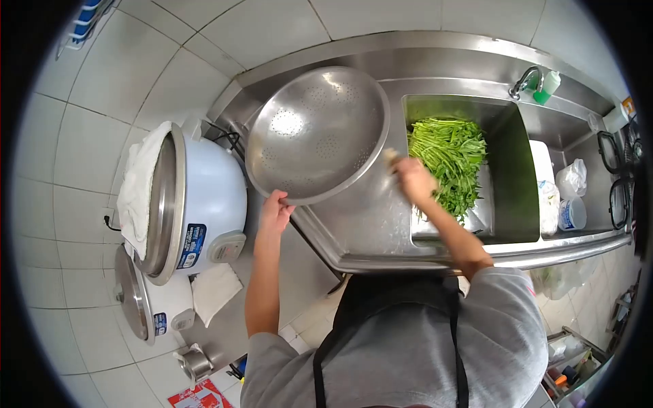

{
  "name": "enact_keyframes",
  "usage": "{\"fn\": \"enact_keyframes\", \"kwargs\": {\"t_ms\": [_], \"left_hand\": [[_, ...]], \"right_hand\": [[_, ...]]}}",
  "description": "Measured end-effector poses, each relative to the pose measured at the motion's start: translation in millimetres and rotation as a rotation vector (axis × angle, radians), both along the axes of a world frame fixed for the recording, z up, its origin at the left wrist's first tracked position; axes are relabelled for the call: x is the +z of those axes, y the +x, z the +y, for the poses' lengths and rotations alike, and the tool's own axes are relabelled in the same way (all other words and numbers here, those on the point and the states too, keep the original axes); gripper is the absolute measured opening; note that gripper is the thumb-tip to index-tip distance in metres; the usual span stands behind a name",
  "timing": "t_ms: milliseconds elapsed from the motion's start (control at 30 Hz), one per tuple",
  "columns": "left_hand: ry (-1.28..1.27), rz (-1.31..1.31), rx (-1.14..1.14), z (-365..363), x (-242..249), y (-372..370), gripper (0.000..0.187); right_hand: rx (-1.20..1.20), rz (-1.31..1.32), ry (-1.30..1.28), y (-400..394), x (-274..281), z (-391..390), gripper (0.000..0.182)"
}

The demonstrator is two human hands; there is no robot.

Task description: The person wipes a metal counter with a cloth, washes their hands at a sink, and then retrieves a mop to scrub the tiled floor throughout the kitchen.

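My left hand (275,212) grips the near rim of a large steel colander (326,146), which is tilted with its perforated inside towards me on the left drainboard. Just right of the colander's rim is my right hand (413,180), smeared by motion. Its fingers are closed around a small pale tan object (391,159), too blurred to name. Beyond that hand, a heap of leafy green vegetables (449,153) with long stems lies in the sink basin (507,177). My right forearm passes over the basin's near left part.
Two large rice cookers (218,180) stand at the left, a white cloth (139,183) over one lid. A faucet (525,81) and a bottle of green liquid (547,88) are at the back. A second basin at right holds a white tub (573,214) and bags.
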State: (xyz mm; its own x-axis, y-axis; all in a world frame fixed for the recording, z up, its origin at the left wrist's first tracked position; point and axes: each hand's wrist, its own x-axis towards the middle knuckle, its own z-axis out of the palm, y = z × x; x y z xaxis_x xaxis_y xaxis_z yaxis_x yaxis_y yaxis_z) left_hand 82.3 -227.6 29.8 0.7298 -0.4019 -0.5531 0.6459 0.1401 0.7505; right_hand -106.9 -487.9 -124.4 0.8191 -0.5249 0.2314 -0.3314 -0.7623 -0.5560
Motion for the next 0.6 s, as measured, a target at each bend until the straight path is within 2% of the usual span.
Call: {"fn": "enact_keyframes", "kwargs": {"t_ms": [67, 100, 133, 167, 200, 233, 300, 333, 400, 467, 500, 533, 567, 600], "left_hand": [[0.0, -0.002, 0.004, 15.0, 9.1, 2.5, 0.007], [-0.009, 0.01, 0.008, 19.7, 11.8, 2.7, 0.007], [-0.002, 0.009, 0.005, 20.7, 17.1, 2.1, 0.007], [-0.009, 0.033, 0.033, 22.2, 24.7, 0.8, 0.006], [-0.016, 0.055, 0.059, 25.4, 29.2, 0.4, 0.007], [-0.077, 0.072, 0.028, 39.0, 18.6, 12.9, 0.007], [-0.084, 0.066, -0.013, 52.7, 16.2, 20.7, 0.006], [-0.089, 0.068, -0.042, 53.4, 18.2, 26.2, 0.006], [-0.063, 0.03, 0.003, 33.0, 41.8, 16.3, 0.006], [-0.026, 0.015, 0.064, 26.8, 45.9, 9.9, 0.007], [-0.052, 0.025, 0.047, 30.9, 46.4, 12.2, 0.009], [-0.091, 0.036, 0.032, 32.4, 45.4, 15.6, 0.011], [-0.086, 0.046, 0.03, 34.8, 44.7, 18.4, 0.011], [-0.092, 0.042, 0.062, 36.7, 43.2, 20.5, 0.013]], "right_hand": [[-0.136, -0.206, 0.002, -16.0, 44.2, -12.0, 0.037], [0.033, -0.201, 0.118, -16.8, 41.7, -7.1, 0.039], [0.19, -0.22, -0.023, -9.0, 38.8, 10.0, 0.041], [0.308, -0.309, 0.08, -2.6, 40.9, 39.5, 0.032], [0.551, -0.442, 0.457, 23.9, -20.2, 68.5, 0.023], [0.619, -0.041, 0.849, 16.9, 40.8, 91.2, 0.036], [0.628, -0.254, -0.072, 46.0, 30.3, 150.7, 0.033], [0.612, -0.267, -0.077, 72.1, 28.2, 156.2, 0.033], [0.478, 0.07, -0.393, 116.2, 28.7, 157.1, 0.039], [0.439, 0.5, -0.188, 150.3, 49.7, 118.5, 0.047], [0.361, 0.662, -0.297, 177.1, 10.4, 94.2, 0.053], [0.115, 0.508, -0.336, 132.9, 75.0, 56.8, 0.06], [-0.14, 0.218, -0.374, 128.9, 28.7, 18.4, 0.075], [-0.288, 0.201, -0.322, 104.6, 25.0, -18.1, 0.081]]}}
